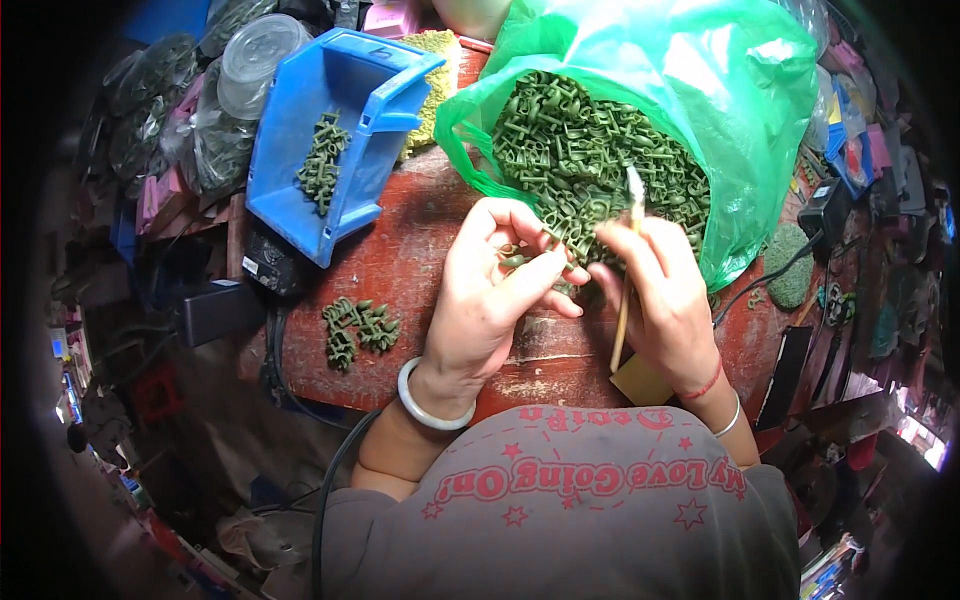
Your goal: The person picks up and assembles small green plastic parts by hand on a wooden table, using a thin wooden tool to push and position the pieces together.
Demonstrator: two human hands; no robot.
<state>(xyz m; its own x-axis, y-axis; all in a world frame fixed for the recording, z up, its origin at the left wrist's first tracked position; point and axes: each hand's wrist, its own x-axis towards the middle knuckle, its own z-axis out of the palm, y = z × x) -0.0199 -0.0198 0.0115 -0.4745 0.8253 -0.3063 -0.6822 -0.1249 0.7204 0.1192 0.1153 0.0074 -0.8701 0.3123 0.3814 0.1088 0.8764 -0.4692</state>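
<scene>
My left hand (478, 295) is closed, with a small green wax-like piece (515, 261) among its fingers; its thumb presses toward the index finger. In my right hand (665, 305) is a thin wooden-handled tool (621, 328) with a pale tip, held upright between the fingers; it may be a brush. Both hands meet at the near edge of a heap of small dark green pieces (570, 135), which lies in the mouth of a green plastic bag (755, 130). What the right fingertips touch beside the left hand is too small to make out.
On the red worn table (405, 225), a blue bin (285, 140) lies at the left with several green pieces inside. A small pile of green pieces (360, 330) sits nearer me. Black adapter (826, 212) and cable stand at the right, beside a green pad (790, 262).
</scene>
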